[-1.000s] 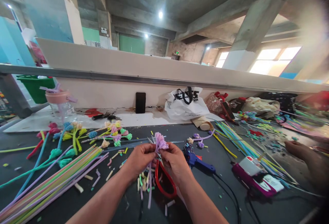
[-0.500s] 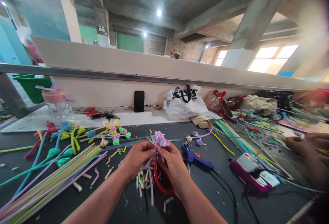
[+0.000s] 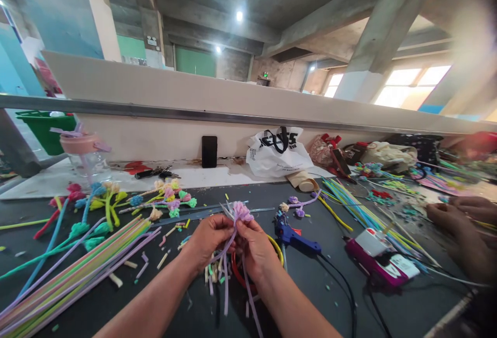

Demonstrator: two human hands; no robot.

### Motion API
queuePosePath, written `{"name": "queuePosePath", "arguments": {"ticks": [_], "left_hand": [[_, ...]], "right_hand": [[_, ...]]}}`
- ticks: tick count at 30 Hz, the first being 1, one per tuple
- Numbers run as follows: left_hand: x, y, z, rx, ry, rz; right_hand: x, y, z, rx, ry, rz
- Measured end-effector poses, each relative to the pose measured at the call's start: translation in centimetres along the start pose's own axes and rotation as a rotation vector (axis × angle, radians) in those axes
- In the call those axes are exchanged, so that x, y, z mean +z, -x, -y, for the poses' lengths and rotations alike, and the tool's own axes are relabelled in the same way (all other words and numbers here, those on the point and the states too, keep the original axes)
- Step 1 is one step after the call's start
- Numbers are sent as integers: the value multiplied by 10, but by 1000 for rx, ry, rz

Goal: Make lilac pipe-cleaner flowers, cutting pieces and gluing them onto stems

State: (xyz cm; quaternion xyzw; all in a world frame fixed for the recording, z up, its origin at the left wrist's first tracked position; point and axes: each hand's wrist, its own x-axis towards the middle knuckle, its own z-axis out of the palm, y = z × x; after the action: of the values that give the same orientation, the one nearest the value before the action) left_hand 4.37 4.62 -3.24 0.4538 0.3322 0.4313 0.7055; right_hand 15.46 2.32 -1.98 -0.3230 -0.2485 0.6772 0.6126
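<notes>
Both of my hands meet over the dark table [image 3: 116, 302] and pinch the same lilac pipe-cleaner flower [image 3: 241, 210]. My left hand [image 3: 207, 238] grips its stems from the left. My right hand [image 3: 254, 245] holds just under the fuzzy head. Loose lilac stem ends hang down between my wrists. Red-handled scissors [image 3: 238, 276] lie on the table under my right hand, mostly hidden. Short cut stem bits [image 3: 215, 273] are scattered below my hands.
A bundle of pastel pipe cleaners [image 3: 73, 270] lies at left, finished flowers [image 3: 166, 198] behind it. A blue glue gun [image 3: 293, 237] and a magenta box [image 3: 382, 263] sit to the right. Another person's hands [image 3: 462, 219] work at far right. White bag [image 3: 279, 154], black phone [image 3: 209, 151], pink-lidded jar [image 3: 83, 154] at back.
My hands stayed together on the flower and turned it slightly; a long lilac stem now hangs down beside my right wrist. The other person's hands moved closer together at right.
</notes>
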Motion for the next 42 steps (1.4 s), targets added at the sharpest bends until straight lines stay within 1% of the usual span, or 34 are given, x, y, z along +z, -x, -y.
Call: {"name": "queuePosePath", "arguments": {"ticks": [4,10,13,16,19,23,27,29,32,34,36,38,42], "left_hand": [[4,1,-2,44,-91,-13],[6,2,-7,58,-195,-115],[5,1,-7,94,-265,-167],[4,1,-6,116,-290,-178],[5,2,-6,108,-219,-161],[5,3,-8,72,-123,-132],[2,3,-10,61,-87,-93],[1,3,-10,64,-90,-75],[-1,3,-10,48,-87,-42],[0,5,-11,40,-71,-21],[1,6,-13,44,-51,-8],[2,8,-16,50,-54,-14],[2,8,-20,62,-141,-68]], "right_hand": [[-2,-1,-2,3,-7,-17],[0,0,-4,37,-16,26],[3,1,-2,1,-12,18],[4,3,-1,-18,-20,-16],[3,3,-2,4,-28,-32],[1,3,-4,-31,-40,-29],[3,4,-2,-13,-71,35],[5,6,1,-27,-119,50],[6,7,6,-68,-172,-8],[6,7,7,-86,-173,-54],[5,7,6,-106,-163,-68],[6,8,4,-115,-148,-65],[7,8,2,-98,-114,-81]]}}
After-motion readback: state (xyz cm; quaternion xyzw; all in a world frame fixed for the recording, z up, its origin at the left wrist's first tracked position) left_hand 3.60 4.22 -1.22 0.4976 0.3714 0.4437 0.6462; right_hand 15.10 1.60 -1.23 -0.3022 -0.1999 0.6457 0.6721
